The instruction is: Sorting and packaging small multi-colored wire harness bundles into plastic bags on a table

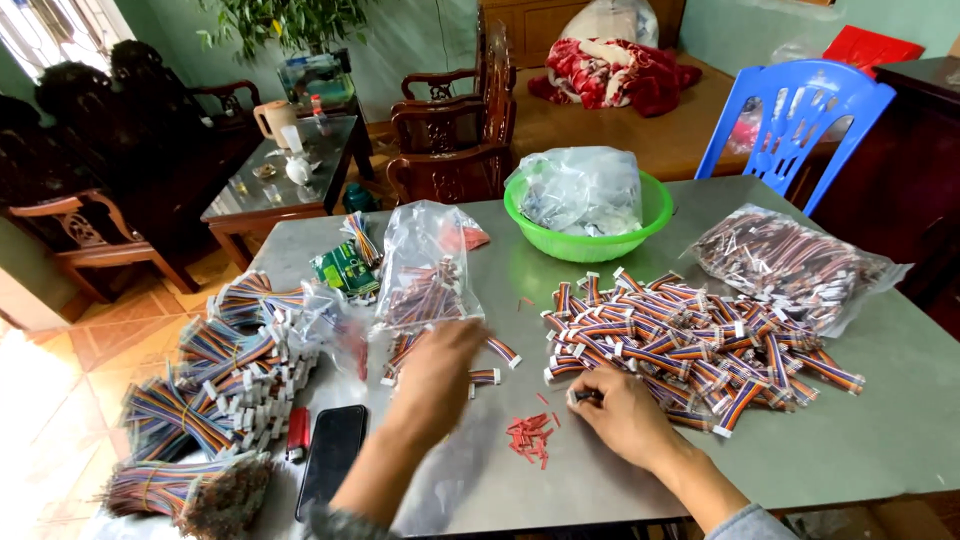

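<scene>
Short striped ribbon cables (690, 345) with white end plugs are being kept in a loose heap on the grey table (880, 430), just in front of the green bowl (590, 240), which is taken here as the landmark. The right hand (622, 415) is being rested at the near edge of that heap, in front of the bowl, with its fingers pinched together on a small dark piece; what that piece is cannot be told. The left hand (437, 375) is being held in front of the bowl and to its left, blurred, over a few loose cables (490, 365) and the lower edge of a clear bag of cables (425, 270); whether its fingers are closed on anything cannot be told. A small scatter of red bits (530, 437) is lying between the two hands. A black phone (333, 455) is lying further left of the bowl, beside bundled cable stacks (225, 380). A second clear bag of cables (790, 262) is lying to the right of the bowl. A crumpled clear bag (580, 190) is being held inside the bowl itself. A blue plastic chair (800, 120) is standing behind the bowl, to its right.
</scene>
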